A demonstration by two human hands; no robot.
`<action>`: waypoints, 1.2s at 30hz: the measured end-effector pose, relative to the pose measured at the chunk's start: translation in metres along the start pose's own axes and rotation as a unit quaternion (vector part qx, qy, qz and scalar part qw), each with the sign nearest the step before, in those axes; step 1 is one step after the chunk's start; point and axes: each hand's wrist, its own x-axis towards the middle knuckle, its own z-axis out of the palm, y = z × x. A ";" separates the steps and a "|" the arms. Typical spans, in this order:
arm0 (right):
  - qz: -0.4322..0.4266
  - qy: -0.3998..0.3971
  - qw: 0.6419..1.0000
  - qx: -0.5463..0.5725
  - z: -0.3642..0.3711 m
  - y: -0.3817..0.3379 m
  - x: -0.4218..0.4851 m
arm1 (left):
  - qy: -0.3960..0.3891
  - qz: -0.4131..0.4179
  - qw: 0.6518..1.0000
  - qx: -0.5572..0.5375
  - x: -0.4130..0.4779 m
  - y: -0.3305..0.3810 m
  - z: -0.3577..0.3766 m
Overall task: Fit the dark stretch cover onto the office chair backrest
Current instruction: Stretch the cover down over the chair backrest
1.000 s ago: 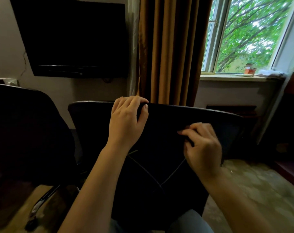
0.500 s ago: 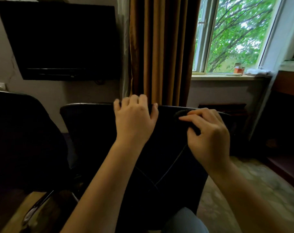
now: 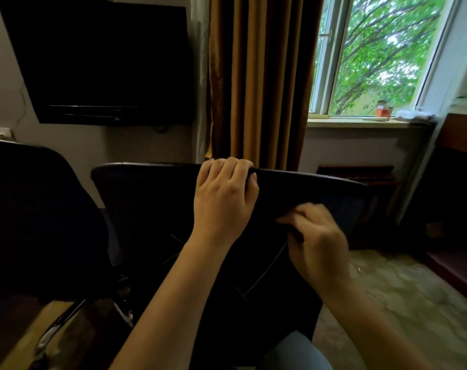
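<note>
A person's left hand [image 3: 224,198] curls over the top edge of the office chair backrest [image 3: 146,198], clamping the dark stretch cover [image 3: 253,263] there. The right hand [image 3: 317,241], just below and to its right, pinches the fabric. The fitting looks midway; the next move likely calls for a steady downward pull.

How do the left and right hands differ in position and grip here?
The left hand sits higher, curled over the top edge of the backrest; the right hand is lower, on its face, and seems to pinch the cover. Both are on the same chair.
</note>
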 end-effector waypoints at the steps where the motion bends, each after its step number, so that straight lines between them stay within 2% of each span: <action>1: -0.005 0.031 0.999 0.007 -0.008 -0.006 0.011 | 0.002 -0.007 1.000 -0.001 0.000 -0.001 -0.001; 4: -0.011 0.104 0.994 0.008 -0.027 -0.015 0.039 | 0.008 -0.015 1.000 -0.001 0.001 -0.004 -0.004; 7: -0.001 0.110 0.994 0.005 -0.022 -0.012 0.039 | 0.008 -0.014 1.000 0.003 0.000 -0.009 -0.006; 13: 0.011 -0.006 1.000 -0.027 0.025 0.009 -0.022 | -0.012 -0.019 1.000 -0.002 0.003 -0.008 -0.009; 17: 0.018 -0.024 0.999 -0.015 0.016 0.004 -0.019 | -0.013 -0.016 1.000 -0.001 0.000 -0.009 -0.011; 19: 0.004 0.003 1.000 0.001 0.000 -0.004 -0.004 | -0.018 -0.019 1.000 -0.001 0.000 -0.009 -0.012; 23: -0.014 0.104 0.994 0.009 -0.035 -0.017 0.034 | -0.025 -0.027 0.999 -0.002 0.001 -0.007 -0.012; 26: -0.014 0.126 0.992 -0.009 -0.039 -0.012 0.042 | -0.023 -0.028 0.999 -0.001 0.000 -0.007 -0.012; 28: -0.007 0.107 0.994 -0.006 -0.027 -0.001 0.030 | -0.026 -0.029 0.999 -0.001 0.000 -0.008 -0.011; 33: 0.044 -0.009 0.998 -0.050 0.021 0.032 -0.042 | -0.032 -0.029 0.999 -0.005 0.003 -0.006 -0.012; 36: 0.062 -0.058 0.996 -0.040 0.026 0.035 -0.058 | -0.034 -0.027 0.999 0.000 0.000 -0.007 -0.014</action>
